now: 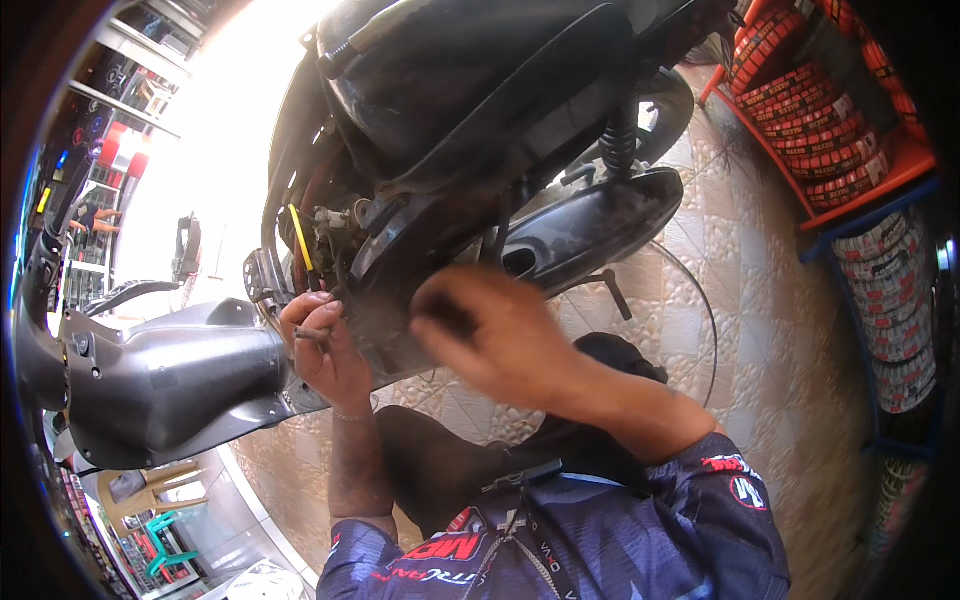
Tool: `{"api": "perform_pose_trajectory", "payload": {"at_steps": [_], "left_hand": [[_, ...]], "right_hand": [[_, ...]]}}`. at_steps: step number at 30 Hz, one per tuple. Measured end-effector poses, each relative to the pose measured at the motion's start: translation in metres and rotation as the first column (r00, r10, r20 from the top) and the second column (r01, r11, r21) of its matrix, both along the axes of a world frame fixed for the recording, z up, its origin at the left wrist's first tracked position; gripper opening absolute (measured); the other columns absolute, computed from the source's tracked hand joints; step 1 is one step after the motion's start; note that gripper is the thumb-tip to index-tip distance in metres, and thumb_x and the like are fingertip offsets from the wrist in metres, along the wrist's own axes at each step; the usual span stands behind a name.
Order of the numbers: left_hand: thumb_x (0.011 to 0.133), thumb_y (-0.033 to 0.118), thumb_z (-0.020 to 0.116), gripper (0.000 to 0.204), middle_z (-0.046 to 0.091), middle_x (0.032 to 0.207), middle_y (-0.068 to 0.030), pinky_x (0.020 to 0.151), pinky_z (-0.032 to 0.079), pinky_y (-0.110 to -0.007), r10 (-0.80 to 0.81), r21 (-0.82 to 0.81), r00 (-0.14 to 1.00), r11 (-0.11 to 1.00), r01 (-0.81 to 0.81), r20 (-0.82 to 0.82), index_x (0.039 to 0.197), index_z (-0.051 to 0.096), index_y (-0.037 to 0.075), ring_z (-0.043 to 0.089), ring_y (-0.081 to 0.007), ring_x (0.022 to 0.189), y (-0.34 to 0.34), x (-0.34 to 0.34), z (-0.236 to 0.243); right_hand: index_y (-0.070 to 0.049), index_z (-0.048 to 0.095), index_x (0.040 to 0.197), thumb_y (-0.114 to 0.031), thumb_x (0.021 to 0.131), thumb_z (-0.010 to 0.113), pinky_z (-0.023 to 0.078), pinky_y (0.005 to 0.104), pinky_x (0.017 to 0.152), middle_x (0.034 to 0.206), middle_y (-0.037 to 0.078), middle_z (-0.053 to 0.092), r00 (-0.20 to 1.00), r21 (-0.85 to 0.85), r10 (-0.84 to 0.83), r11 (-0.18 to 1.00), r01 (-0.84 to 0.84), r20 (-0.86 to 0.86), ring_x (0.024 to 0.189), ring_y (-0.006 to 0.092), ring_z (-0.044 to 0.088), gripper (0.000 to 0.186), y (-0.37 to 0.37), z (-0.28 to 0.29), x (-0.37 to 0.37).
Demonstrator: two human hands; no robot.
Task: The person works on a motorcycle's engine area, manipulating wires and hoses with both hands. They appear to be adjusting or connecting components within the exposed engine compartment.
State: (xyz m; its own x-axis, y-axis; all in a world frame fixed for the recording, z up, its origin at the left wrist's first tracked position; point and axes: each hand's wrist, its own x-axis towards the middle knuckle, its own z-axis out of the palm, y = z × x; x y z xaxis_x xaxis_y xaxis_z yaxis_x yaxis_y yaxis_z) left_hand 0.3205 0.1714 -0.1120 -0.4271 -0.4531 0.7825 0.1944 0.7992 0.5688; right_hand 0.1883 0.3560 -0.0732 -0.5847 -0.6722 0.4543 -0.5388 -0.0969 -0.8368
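A scooter (450, 110) with its side panels off stands before me, its engine parts exposed under the dark seat section. My left hand (330, 345) is closed at the scooter's middle, fingers curled round a short grey cylindrical piece (312, 333) whose kind I cannot make out. A thin yellow strip (301, 238) with a dark lower end rises just above those fingertips; whether they touch it is unclear. Blurred by motion, my right hand (480, 325) is to the right of the left one, in front of the engine area. Its fingers look bent, and anything in them is hidden.
The grey floorboard panel (185, 365) extends left. A black exhaust muffler (600, 230) and a pedal-like lever (614, 290) project right, above tiled floor (760, 300). A thin cable (712, 330) curves there. Tyres fill an orange rack (815, 215) and a blue rack (850, 320).
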Motion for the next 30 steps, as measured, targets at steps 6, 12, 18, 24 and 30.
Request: {"api": "perform_pose_trajectory", "payload": {"at_steps": [6, 12, 18, 24, 30], "left_hand": [[0.096, 0.004, 0.064, 0.006, 0.059, 0.110, -0.0119, 0.094, 0.049, -0.038, -0.002, 0.016, 1.000, 1.000, 0.002, -0.003, 0.100, 0.067, 0.003, 0.059, -0.0238, 0.104, 0.003, 0.001, -0.001], [0.096, 0.002, 0.063, 0.008, 0.060, 0.111, -0.0125, 0.095, 0.049, -0.038, 0.007, 0.021, 1.000, 1.000, -0.007, 0.007, 0.102, 0.068, 0.003, 0.059, -0.0238, 0.105, 0.004, 0.001, -0.001], [0.094, 0.002, 0.065, 0.008, 0.061, 0.110, -0.0132, 0.094, 0.050, -0.038, 0.017, 0.002, 1.000, 1.000, -0.017, 0.020, 0.101, 0.070, 0.002, 0.061, -0.0241, 0.103, 0.004, 0.004, 0.001], [0.093, 0.001, 0.066, 0.009, 0.061, 0.109, -0.0136, 0.094, 0.051, -0.039, 0.037, -0.001, 0.999, 0.999, -0.037, 0.021, 0.101, 0.070, 0.002, 0.062, -0.0241, 0.102, 0.004, 0.003, -0.001], [0.093, 0.001, 0.066, 0.009, 0.061, 0.109, -0.0134, 0.094, 0.051, -0.039, 0.047, -0.001, 0.998, 0.999, -0.047, 0.028, 0.101, 0.069, 0.002, 0.061, -0.0248, 0.102, 0.005, 0.002, -0.002]], "right_hand": [[0.001, 0.059, 0.106, -0.024, 0.091, 0.067, 0.055, 0.0474, 0.066, 0.089, 0.022, 0.069, 0.882, 0.219, -0.463, 0.854, 0.471, -0.091, 0.081, 0.0407, 0.069, 0.031, 0.001, -0.006, -0.040], [0.005, 0.060, 0.102, -0.022, 0.089, 0.065, 0.056, 0.0481, 0.064, 0.075, 0.021, 0.068, 0.820, 0.321, -0.493, 0.757, 0.569, -0.291, 0.073, 0.0413, 0.070, 0.030, -0.024, -0.011, -0.058], [0.001, 0.063, 0.093, -0.026, 0.090, 0.062, 0.056, 0.0500, 0.064, 0.070, 0.020, 0.068, 0.804, 0.347, -0.457, 0.736, 0.582, -0.379, 0.069, 0.0403, 0.070, 0.027, -0.029, -0.017, -0.064], [-0.002, 0.065, 0.089, -0.026, 0.092, 0.060, 0.055, 0.0523, 0.065, 0.070, 0.022, 0.066, 0.855, 0.237, -0.398, 0.842, 0.484, -0.333, 0.070, 0.0430, 0.068, 0.025, -0.019, -0.025, -0.076], [0.003, 0.064, 0.085, -0.031, 0.098, 0.058, 0.051, 0.0512, 0.064, 0.073, 0.024, 0.065, 0.922, 0.102, -0.387, 0.918, 0.384, 0.017, 0.069, 0.0448, 0.066, 0.036, -0.017, -0.034, -0.070]]}}
